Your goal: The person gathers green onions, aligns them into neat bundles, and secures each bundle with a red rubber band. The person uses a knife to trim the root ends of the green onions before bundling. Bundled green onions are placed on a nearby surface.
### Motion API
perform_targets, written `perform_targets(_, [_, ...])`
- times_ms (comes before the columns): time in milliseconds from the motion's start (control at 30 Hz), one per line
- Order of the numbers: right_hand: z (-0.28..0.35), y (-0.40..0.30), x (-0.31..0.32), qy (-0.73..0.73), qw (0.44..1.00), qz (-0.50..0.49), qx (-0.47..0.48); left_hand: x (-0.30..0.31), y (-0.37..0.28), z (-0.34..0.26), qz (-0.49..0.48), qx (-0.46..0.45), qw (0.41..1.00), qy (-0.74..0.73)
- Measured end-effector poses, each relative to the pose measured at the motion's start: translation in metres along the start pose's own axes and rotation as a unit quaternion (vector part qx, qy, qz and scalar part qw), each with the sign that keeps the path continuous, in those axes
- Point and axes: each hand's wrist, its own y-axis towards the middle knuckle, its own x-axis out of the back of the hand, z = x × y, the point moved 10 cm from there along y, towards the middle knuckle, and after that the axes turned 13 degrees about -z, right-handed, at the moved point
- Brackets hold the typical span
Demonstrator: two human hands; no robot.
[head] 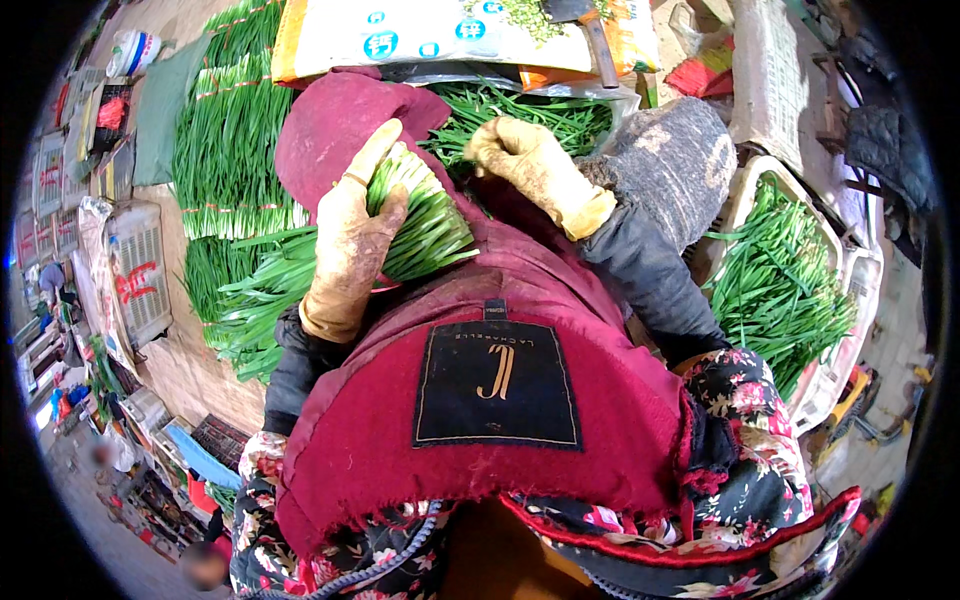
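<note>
My left hand (pixel 350 240), in a soiled yellowish glove, holds a bundle of garlic chives (pixel 424 217) over my lap. The pale cut ends point up and right, and long green leaves trail out to the left below the wrist. A bit of reddish tie shows under the bundle. My right hand (pixel 536 169), in a like glove, is bent with thumb and fingertips close together, right of the bundle and apart from it; whether something thin is between the fingertips cannot be told. Loose green chives (pixel 555 124) lie just beyond it. A dark red cloth (pixel 480 480) covers my lap.
Tied chive bundles (pixel 236 135) lie in rows at left. A printed sack (pixel 330 37) ahead bears trimmings and a wooden-handled blade (pixel 598 49). A plastic crate (pixel 862 292) at right holds more chives. Crates (pixel 142 262) stand at far left; a person (pixel 206 562) is at lower left.
</note>
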Motion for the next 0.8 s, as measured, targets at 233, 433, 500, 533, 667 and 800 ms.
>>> perform_targets(233, [0.036,-0.007,-0.039,-0.153,0.984,0.058,0.067,-0.002,-0.005,-0.008,-0.002,-0.012,1.0,0.028])
perform_targets(433, [0.038,-0.002,-0.056,-0.082,0.987,0.14,-0.006,0.001,-0.014,-0.018,-0.037,-0.112,0.992,0.053])
perform_targets(500, [0.039,0.0,-0.055,-0.075,0.985,0.155,0.018,0.002,-0.016,-0.018,-0.043,-0.118,0.991,0.049])
perform_targets(533, [0.04,0.0,-0.055,-0.078,0.983,0.163,0.012,0.002,-0.016,-0.016,-0.046,-0.112,0.991,0.05])
perform_targets(667, [0.043,0.004,-0.058,-0.135,0.98,0.149,0.009,0.005,-0.019,-0.017,-0.053,-0.115,0.99,0.059])
perform_targets(800, [0.052,0.002,-0.071,-0.318,0.927,0.147,0.137,0.006,-0.023,-0.019,-0.07,-0.13,0.987,0.071])
